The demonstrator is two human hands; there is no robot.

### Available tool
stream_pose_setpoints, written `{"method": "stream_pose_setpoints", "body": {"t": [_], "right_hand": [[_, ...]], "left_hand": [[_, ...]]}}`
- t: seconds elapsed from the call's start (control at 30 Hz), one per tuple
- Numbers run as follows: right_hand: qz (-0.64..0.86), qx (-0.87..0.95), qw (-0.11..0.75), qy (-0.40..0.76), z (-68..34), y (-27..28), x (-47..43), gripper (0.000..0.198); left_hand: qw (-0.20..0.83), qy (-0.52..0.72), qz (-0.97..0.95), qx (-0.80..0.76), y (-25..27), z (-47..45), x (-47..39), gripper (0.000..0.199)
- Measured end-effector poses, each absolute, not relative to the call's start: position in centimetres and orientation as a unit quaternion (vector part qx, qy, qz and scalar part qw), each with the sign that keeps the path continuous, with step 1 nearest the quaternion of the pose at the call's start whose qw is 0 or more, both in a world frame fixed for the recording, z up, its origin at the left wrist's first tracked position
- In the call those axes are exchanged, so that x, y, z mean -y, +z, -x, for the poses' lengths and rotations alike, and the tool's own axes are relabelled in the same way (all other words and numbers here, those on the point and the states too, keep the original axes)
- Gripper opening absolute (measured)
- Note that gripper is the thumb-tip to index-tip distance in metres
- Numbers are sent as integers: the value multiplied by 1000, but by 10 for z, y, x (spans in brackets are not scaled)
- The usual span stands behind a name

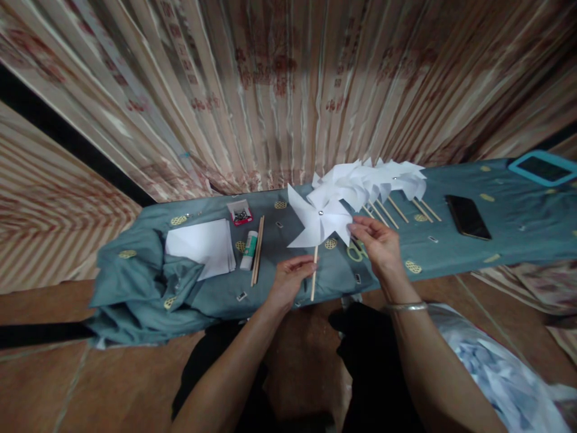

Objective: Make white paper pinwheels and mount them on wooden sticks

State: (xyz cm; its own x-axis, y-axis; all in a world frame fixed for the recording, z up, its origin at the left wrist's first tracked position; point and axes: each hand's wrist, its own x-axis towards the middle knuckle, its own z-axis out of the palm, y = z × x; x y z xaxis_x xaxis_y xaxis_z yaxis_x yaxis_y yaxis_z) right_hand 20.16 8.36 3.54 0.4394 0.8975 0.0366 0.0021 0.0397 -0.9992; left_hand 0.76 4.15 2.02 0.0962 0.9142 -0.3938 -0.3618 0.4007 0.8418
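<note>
A white paper pinwheel (311, 224) on a thin wooden stick is held up above the cloth-covered bench. My left hand (291, 278) pinches the stick below the blades. With its fingertips, my right hand (376, 240) is closed on the tip of the right-hand blade. A metal pin head shows at the pinwheel's centre. Behind and to the right lies an overlapping row of finished white pinwheels (378, 180), their sticks pointing toward me. Yellow-green scissors (356, 252) lie beneath my right hand, partly covered by it.
Left on the green cloth (216, 297) are a stack of white paper (201, 240), a small box of pins (240, 213), a glue stick (249, 251) and loose wooden sticks (258, 252). A black phone (467, 216) and blue-framed tablet (543, 168) lie right. A bag of paper scraps (491, 367) stands below.
</note>
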Motion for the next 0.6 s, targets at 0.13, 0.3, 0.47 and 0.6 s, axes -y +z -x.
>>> {"method": "stream_pose_setpoints", "body": {"t": [0.13, 0.3, 0.47, 0.6], "right_hand": [[584, 388, 607, 374, -199, 36, -82, 39], [578, 374, 608, 396, -193, 40, -79, 38], [570, 352, 610, 423, -187, 45, -76, 39], [564, 367, 604, 427, -184, 47, -72, 38]], "left_hand": [[683, 470, -288, -480, 20, -7, -42, 33], [679, 475, -286, -481, 20, -6, -42, 30], [675, 481, -284, -482, 22, -7, -42, 30], [674, 484, -285, -480, 22, -7, -42, 31]]}}
